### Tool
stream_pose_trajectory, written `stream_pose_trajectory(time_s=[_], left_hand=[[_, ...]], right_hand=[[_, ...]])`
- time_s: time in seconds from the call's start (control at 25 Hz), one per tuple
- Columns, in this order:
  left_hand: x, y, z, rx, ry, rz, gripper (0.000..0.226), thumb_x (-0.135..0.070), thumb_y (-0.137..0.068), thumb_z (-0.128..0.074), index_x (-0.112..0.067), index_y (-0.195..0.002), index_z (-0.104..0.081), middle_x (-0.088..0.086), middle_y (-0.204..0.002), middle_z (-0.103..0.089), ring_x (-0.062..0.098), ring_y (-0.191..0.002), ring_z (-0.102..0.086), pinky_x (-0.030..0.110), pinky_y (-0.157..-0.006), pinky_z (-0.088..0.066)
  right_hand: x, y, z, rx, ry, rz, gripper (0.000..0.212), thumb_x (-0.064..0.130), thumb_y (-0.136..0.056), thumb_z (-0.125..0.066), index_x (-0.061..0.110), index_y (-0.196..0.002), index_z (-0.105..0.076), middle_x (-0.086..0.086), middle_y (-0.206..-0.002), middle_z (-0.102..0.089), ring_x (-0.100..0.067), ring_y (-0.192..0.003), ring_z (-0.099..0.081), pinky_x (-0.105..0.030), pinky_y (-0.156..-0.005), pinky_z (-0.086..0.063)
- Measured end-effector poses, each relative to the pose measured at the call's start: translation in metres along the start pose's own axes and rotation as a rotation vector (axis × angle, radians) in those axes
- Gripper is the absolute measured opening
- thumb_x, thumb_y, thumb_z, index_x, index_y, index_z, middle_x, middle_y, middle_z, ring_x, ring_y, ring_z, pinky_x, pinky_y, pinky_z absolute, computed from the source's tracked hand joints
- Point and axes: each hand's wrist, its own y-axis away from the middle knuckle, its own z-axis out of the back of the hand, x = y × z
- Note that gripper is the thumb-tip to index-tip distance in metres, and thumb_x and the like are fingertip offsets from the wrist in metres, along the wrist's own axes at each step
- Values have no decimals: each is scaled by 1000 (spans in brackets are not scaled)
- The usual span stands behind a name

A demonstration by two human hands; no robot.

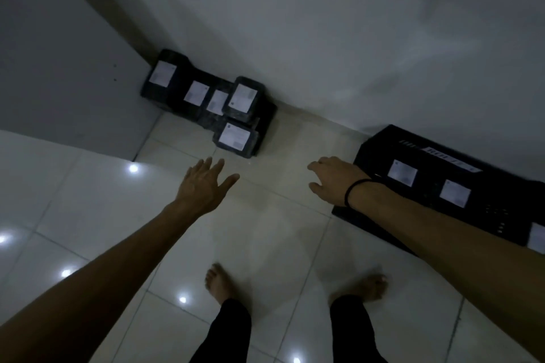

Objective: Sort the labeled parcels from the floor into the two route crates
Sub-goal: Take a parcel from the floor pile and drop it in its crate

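Dim light. Labeled black parcels lie piled on the tiled floor in the wall corner. The nearest parcel sits at the front of the pile. Left hand is open, fingers spread, empty, just short of it. Right hand is empty, fingers loosely curled, beside a black crate holding labeled parcels by the wall.

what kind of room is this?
Likely a dim indoor corner used for parcel handling: glossy pale floor tiles, plain white wall, black-wrapped parcels with white labels stacked in the corner, black crate alongside.
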Motion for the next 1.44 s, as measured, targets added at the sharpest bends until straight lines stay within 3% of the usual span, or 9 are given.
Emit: stream_pose_trajectory(time_s=[0.24,0.48,0.72,0.88,1.0,1.08,1.2,1.28,1.44], left_hand=[[150,23,51,7,1,18,91,-72,-84,-15,-16,-155,-20,16,-160,-21,31,-148,-20,47,-121,-15],[229,-63,111,-74,211,123,76,-60,-94,-40,-14,-153,-27,16,-158,-26,33,-146,-24,49,-116,-27],[267,-219,89,-123,473,95,90,-53,-83,-68,-11,-152,-29,12,-156,-31,27,-141,-32,38,-117,-28],[308,-356,53,-185,349,55,131,-80,-59,-69,-20,-157,-6,9,-162,-15,27,-147,-19,48,-120,-21],[325,-433,29,-203,360,212,141,-73,-57,-77,-19,-156,9,12,-163,3,33,-150,-2,55,-119,-11],[328,-458,18,-244,364,285,140,-70,-60,-77,-17,-155,11,15,-163,3,34,-150,-1,57,-118,-12],[328,-477,6,-302,419,347,138,-69,-60,-78,-9,-155,2,20,-160,-12,35,-147,-15,55,-116,-23],[327,-481,5,-347,356,377,136,-65,-59,-81,-4,-154,-6,23,-156,-20,37,-144,-24,54,-113,-29],[324,-482,18,-249,332,373,140,-59,-58,-84,-3,-154,1,25,-159,-7,37,-148,-10,50,-118,-17]], right_hand=[[124,-39,44,19,-44,-88,57,42,-100,-41,16,-150,-29,-9,-149,-37,-26,-133,-41,-39,-108,-38],[202,-145,96,-111,-112,-19,46,36,-98,-47,9,-135,-48,-12,-131,-55,-29,-114,-55,-39,-93,-49],[213,-306,89,-165,-181,-24,38,31,-97,-49,5,-125,-52,-14,-116,-62,-29,-100,-60,-34,-82,-51],[194,-396,44,-168,-162,-62,48,34,-96,-49,7,-135,-44,-15,-115,-62,-31,-99,-61,-40,-83,-53],[182,-446,13,-175,-115,-55,47,34,-97,-47,8,-136,-44,-13,-112,-63,-29,-97,-61,-38,-81,-54],[185,-468,1,-151,-116,-74,48,33,-98,-46,9,-139,-40,-14,-112,-62,-30,-98,-60,-35,-83,-52],[197,-493,-7,-110,-133,-103,49,33,-99,-44,10,-142,-37,-12,-119,-61,-30,-104,-60,-31,-81,-47],[208,-506,-6,-91,-115,-112,47,35,-100,-43,9,-140,-43,-11,-128,-58,-29,-112,-57,-34,-91,-48],[221,-513,9,-87,-121,-95,50,34,-100,-41,8,-143,-39,-12,-129,-55,-29,-115,-55,-34,-91,-46]])
